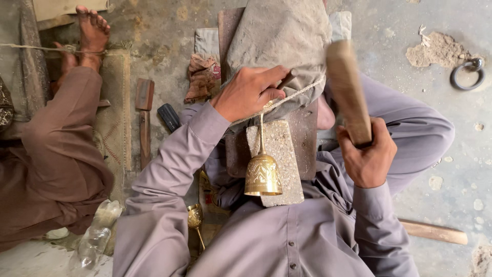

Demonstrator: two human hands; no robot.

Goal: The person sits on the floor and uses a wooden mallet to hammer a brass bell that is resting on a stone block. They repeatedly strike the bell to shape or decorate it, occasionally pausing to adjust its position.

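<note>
Fingers of your left hand (248, 92) pinch a thin dark metal tool (285, 81) against the engraved brass bell (263, 174), which lies on a speckled stone slab (279, 149) in your lap, its handle pointing far. Your right hand (367, 159) is clamped round a long wooden mallet (348, 90) (raised, blurred) to the right. Grey cloth (282, 36) covers the far end of the slab. Another person's bare foot (92, 33) rests far left.
</note>
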